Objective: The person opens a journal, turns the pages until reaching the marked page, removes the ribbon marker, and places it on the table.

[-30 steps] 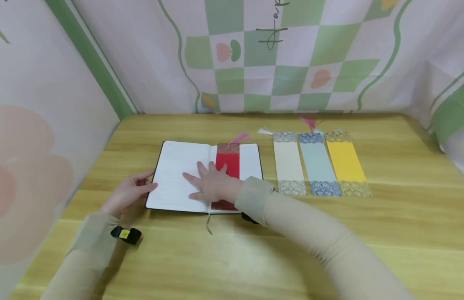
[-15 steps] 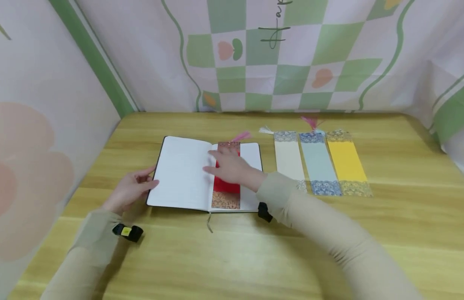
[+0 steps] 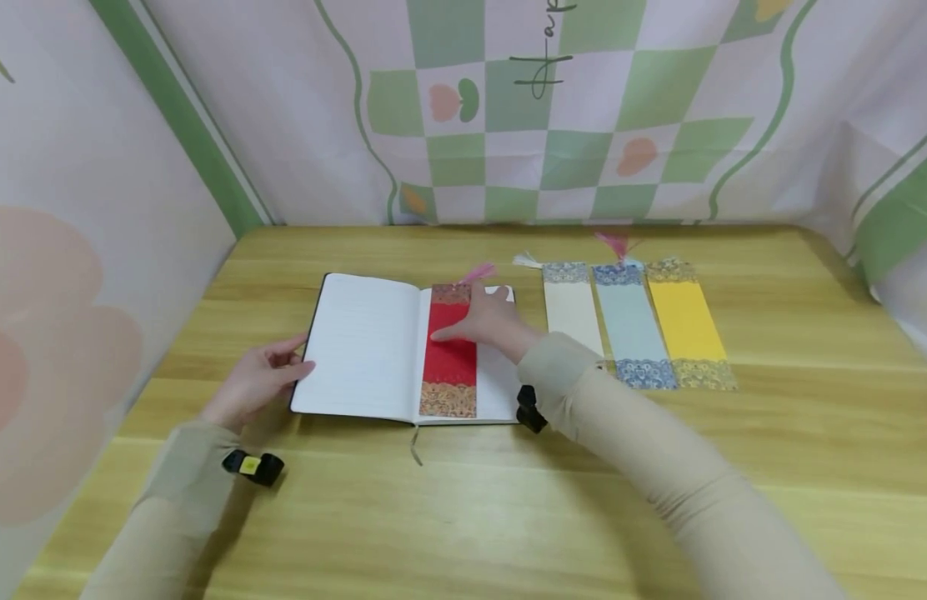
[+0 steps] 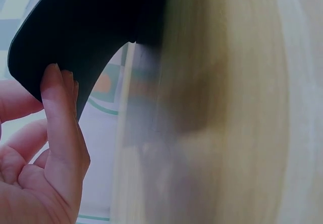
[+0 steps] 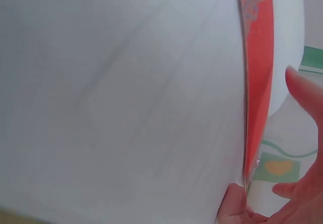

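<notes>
An open notebook (image 3: 358, 350) with blank white pages and a black cover (image 4: 91, 27) lies on the wooden table. My left hand (image 3: 253, 379) grips its left edge, thumb on the page and fingers under the cover, raising that side a little. Along the right page, beside the fold, lies a red bookmark (image 3: 448, 358) with patterned ends and a pink tassel (image 3: 478, 272). Over its upper right part is my right hand (image 3: 497, 321), thumb stretched across the red and fingertips near the upper edge. In the right wrist view, a fingertip (image 5: 234, 199) sits at the bookmark's edge.
Right of the notebook lie a cream bookmark (image 3: 572, 312), a pale blue bookmark (image 3: 632, 321) and a yellow bookmark (image 3: 687, 317), side by side. A ribbon (image 3: 416, 448) hangs from the notebook's spine. Behind the table (image 3: 433, 517) hangs a checked curtain (image 3: 516, 158).
My right hand has slid from the left page and fold across the bookmark to its upper right. The notebook's left side has risen slightly; my left hand keeps its hold.
</notes>
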`<state>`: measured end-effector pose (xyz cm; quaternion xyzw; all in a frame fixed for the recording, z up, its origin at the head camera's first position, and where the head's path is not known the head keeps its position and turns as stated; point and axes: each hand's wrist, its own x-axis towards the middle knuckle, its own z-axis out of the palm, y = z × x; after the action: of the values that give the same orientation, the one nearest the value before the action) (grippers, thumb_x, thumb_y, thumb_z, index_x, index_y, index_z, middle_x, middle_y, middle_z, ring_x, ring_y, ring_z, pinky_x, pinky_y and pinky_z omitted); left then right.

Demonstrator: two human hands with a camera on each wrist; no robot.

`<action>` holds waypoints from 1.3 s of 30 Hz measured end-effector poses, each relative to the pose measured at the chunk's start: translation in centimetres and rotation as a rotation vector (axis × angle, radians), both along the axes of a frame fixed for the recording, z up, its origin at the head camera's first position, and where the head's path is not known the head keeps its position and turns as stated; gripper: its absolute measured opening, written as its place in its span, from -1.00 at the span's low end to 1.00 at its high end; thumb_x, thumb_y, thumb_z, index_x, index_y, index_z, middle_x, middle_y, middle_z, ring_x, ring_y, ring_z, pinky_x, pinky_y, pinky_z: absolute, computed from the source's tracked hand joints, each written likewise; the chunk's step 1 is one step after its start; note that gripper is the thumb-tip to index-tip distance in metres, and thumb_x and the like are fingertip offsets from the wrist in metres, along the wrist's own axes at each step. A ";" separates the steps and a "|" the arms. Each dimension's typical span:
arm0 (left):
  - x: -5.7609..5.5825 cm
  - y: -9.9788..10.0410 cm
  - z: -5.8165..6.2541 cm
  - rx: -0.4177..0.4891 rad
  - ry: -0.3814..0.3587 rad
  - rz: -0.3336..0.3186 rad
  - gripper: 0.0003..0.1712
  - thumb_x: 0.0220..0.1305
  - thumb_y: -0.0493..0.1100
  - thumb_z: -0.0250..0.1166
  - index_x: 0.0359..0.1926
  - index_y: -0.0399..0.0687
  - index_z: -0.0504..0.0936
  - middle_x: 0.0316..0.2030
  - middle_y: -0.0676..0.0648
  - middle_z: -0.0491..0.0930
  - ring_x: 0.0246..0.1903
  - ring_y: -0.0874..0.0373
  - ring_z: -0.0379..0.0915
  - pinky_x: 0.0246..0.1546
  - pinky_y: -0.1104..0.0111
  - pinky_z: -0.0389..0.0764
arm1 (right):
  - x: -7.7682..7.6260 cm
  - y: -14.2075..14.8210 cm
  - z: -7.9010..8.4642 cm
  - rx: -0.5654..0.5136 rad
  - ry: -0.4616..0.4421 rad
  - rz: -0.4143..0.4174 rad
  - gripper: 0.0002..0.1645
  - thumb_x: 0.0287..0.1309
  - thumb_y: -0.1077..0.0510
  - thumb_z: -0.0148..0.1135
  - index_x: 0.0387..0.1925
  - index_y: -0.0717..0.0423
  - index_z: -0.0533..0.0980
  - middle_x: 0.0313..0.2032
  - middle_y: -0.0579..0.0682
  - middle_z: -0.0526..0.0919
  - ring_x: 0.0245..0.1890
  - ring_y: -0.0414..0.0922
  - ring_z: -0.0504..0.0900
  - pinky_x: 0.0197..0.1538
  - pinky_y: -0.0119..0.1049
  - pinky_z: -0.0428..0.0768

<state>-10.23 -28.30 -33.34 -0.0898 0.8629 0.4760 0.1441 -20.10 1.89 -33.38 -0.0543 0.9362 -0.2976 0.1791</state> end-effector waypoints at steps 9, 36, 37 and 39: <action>0.0 0.0 -0.1 0.005 -0.004 -0.001 -0.26 0.34 -0.10 0.19 0.44 -0.03 0.08 -0.19 -0.07 0.34 -0.27 0.16 0.25 -0.39 0.44 0.42 | 0.1 -1.2 -0.9 0.121 0.075 -0.011 0.33 -0.26 -0.28 0.48 0.44 0.00 -0.07 0.28 0.36 0.09 0.23 0.27 0.20 0.09 0.06 0.48; 0.3 0.7 1.1 0.018 0.019 -0.018 -0.27 0.33 -0.12 0.19 0.43 -0.03 0.08 -0.22 -0.03 0.35 -0.29 0.21 0.27 -0.34 0.40 0.50 | -0.5 0.9 -0.8 -0.407 -0.109 -0.061 -0.06 0.07 0.35 0.26 0.41 0.08 0.01 -0.33 0.08 0.47 -0.44 -0.15 0.44 -0.38 -0.38 0.46; 0.3 0.7 1.1 0.024 0.021 -0.015 -0.27 0.34 -0.13 0.19 0.44 -0.03 0.08 -0.23 -0.03 0.33 -0.29 0.22 0.27 -0.35 0.41 0.49 | -0.4 1.2 -0.6 -0.438 -0.144 -0.064 -0.06 0.09 0.35 0.25 0.43 0.07 0.02 -0.31 0.06 0.45 -0.43 -0.15 0.45 -0.38 -0.39 0.48; 0.3 0.7 1.3 0.039 0.024 -0.006 -0.27 0.34 -0.14 0.19 0.44 -0.04 0.07 -0.24 -0.02 0.32 -0.29 0.24 0.26 -0.36 0.42 0.48 | -0.5 1.7 -0.2 -0.482 -0.200 -0.055 -0.11 0.14 0.35 0.21 0.44 0.07 0.04 -0.26 0.06 0.44 -0.38 -0.15 0.48 -0.37 -0.40 0.52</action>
<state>-9.88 -27.56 -32.05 -0.0785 0.8554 0.4934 0.1370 -20.55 3.60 -33.59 -0.0404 0.8170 -0.5206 0.2445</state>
